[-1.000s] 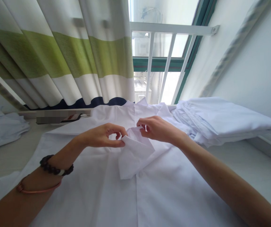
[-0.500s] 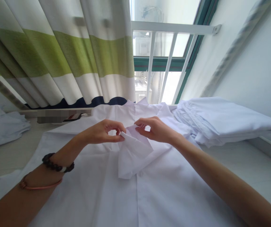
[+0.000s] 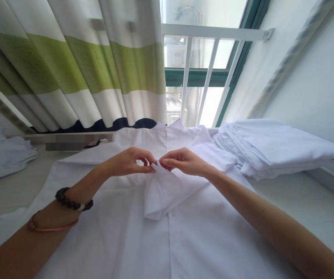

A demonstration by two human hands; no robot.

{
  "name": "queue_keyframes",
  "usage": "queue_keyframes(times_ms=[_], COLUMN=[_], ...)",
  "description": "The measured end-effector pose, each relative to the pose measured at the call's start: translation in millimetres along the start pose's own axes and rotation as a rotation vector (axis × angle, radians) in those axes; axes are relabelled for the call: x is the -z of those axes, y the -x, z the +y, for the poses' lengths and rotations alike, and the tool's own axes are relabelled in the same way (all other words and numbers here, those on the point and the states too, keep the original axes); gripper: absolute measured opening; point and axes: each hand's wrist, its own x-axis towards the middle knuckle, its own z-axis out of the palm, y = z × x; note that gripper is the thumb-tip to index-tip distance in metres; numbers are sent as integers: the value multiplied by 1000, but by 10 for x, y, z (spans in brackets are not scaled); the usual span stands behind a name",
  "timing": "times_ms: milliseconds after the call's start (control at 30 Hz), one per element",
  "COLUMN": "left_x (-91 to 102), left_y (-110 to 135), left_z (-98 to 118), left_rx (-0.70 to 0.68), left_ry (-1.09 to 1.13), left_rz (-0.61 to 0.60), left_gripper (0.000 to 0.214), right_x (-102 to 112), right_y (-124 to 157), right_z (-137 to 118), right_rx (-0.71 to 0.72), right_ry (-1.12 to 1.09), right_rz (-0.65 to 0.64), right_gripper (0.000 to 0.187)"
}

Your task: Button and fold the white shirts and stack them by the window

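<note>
A white button-front garment (image 3: 143,240) with a collar lies spread out before me, its collar end toward the window. Over its front sits a loose, folded white cloth end (image 3: 161,193); whether it is a sleeve end, I cannot tell. My left hand (image 3: 132,162) pinches the upper left edge of this cloth end between thumb and fingers. Close by, almost fingertip to fingertip, my right hand (image 3: 182,161) is closed in a pinch on the same upper edge. A small button (image 3: 173,213) shows on the garment just below. Dark beads and a reddish bangle circle my left wrist.
Folded white clothes (image 3: 280,147) are stacked at the right, touching the garment's shoulder. More white cloth (image 3: 6,159) lies at the far left. A blurred dark item (image 3: 64,142) rests near the back edge. Behind are a striped curtain (image 3: 82,66) and white window bars (image 3: 210,33).
My right hand has moved left, close to my left hand. The cloth's upper edge, stretched between the hands before, is now bunched at the fingertips. My left hand has barely moved.
</note>
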Motion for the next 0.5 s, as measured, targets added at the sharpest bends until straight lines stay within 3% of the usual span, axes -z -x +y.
queue_keyframes(times_ms=[200, 367, 500], left_x=[-51, -89, -83], left_y=[-7, -22, -21], left_z=[-6, 33, 67], left_rx=[-43, -94, -125], left_ry=[-23, -40, 30], left_rz=[30, 38, 48], left_gripper=[16, 13, 11], right_x=[-19, -4, 51], right_y=[-8, 9, 19], right_z=[42, 33, -17], right_rx=[-149, -167, -158], right_ry=[-134, -186, -168], right_rz=[-55, -122, -101], right_gripper=[21, 18, 17])
